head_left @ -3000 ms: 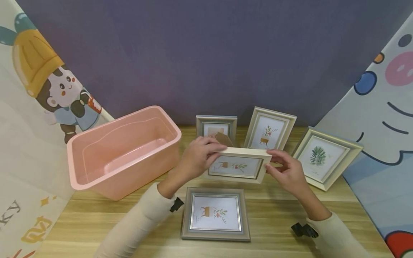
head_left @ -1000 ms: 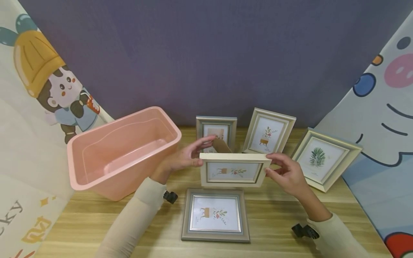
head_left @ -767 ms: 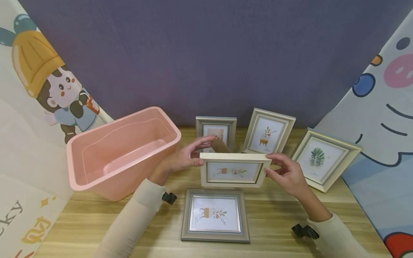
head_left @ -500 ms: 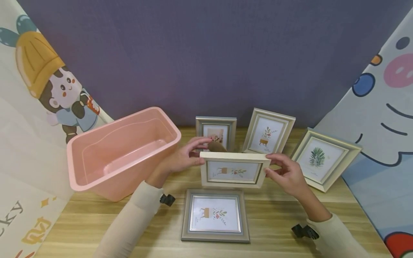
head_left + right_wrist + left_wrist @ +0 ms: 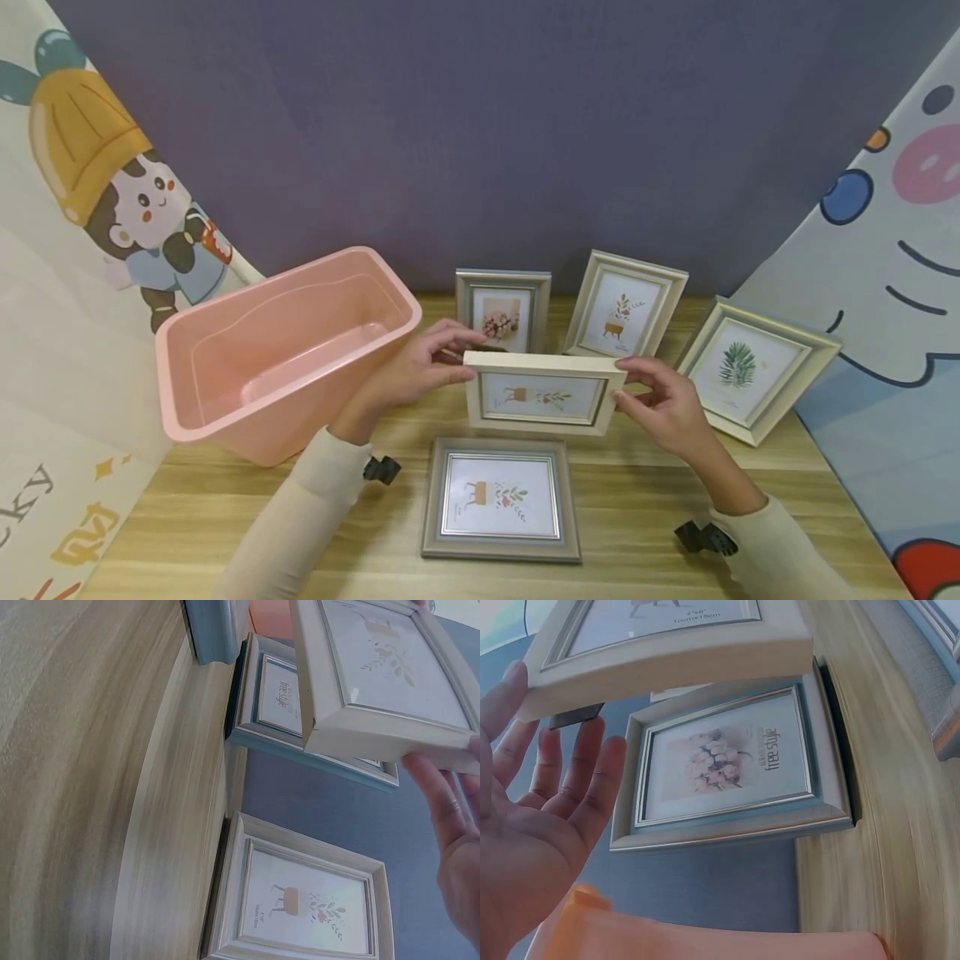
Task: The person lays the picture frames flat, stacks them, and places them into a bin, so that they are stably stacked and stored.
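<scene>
Above the table, both hands hold a cream picture frame on its side, its plant picture facing me. The left hand is at its left end, thumb on the edge and fingers behind. In the left wrist view those fingers touch a dark stand flap at the frame's back; most of the flap is hidden. The right hand pinches the right end between thumb and fingers. Below the held frame, a grey-brown picture frame lies flat, face up.
A pink bin stands at the left. Along the back stand a grey frame with a flower photo and a cream frame. Another frame with a green leaf picture leans at the right. A dark wall rises behind the table.
The left hand has shifted from the frame's top edge to its left end. The brown stand flap behind the frame has swung down, so little shows now. The right hand keeps its hold.
</scene>
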`<action>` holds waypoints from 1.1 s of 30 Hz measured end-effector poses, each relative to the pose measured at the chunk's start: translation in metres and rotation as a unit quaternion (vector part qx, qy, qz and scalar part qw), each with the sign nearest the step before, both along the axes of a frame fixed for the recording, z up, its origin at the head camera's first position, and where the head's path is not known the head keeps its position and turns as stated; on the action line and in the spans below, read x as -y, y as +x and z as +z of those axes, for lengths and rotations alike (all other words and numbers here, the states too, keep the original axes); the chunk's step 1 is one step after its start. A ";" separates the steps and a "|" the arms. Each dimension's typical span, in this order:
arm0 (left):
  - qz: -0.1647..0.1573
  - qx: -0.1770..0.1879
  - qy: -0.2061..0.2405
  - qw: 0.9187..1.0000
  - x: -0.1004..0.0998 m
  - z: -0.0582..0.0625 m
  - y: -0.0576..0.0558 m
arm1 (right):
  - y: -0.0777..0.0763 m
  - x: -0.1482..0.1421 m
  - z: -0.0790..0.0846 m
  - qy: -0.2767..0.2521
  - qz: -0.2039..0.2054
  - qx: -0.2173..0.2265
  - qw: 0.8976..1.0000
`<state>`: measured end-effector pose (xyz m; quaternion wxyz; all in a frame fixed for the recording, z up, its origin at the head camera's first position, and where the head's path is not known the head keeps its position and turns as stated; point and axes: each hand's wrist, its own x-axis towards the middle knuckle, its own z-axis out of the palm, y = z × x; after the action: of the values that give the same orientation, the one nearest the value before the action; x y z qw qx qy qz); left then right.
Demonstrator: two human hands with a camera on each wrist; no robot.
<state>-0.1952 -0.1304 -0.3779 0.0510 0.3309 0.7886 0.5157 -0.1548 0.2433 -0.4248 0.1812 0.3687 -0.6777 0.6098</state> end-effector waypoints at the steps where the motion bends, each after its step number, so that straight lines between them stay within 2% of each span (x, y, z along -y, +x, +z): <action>1: 0.001 -0.003 0.001 1.000 0.000 0.000 0.000 | 0.000 0.000 0.000 0.001 0.000 0.000 1.000; 7: 0.003 -0.007 0.004 1.000 0.000 0.003 0.004 | -0.001 0.002 0.000 0.002 -0.003 -0.002 1.000; 14: -0.001 -0.053 -0.009 0.999 0.001 0.002 0.004 | 0.000 0.002 0.002 0.028 -0.023 -0.001 0.999; 19: 0.001 -0.061 -0.006 0.998 0.002 0.001 0.004 | 0.001 0.001 0.003 0.051 -0.039 0.008 0.998; 26: 0.007 -0.070 0.000 0.998 0.001 0.002 0.006 | 0.000 0.001 0.004 0.045 -0.023 0.022 0.998; 33: 0.026 -0.071 -0.016 0.997 0.003 0.002 0.007 | -0.001 0.001 0.005 0.071 -0.025 0.048 0.996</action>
<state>-0.1884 -0.1337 -0.3757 -0.0130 0.3447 0.8070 0.4793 -0.1562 0.2420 -0.4195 0.1363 0.3340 -0.7364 0.5724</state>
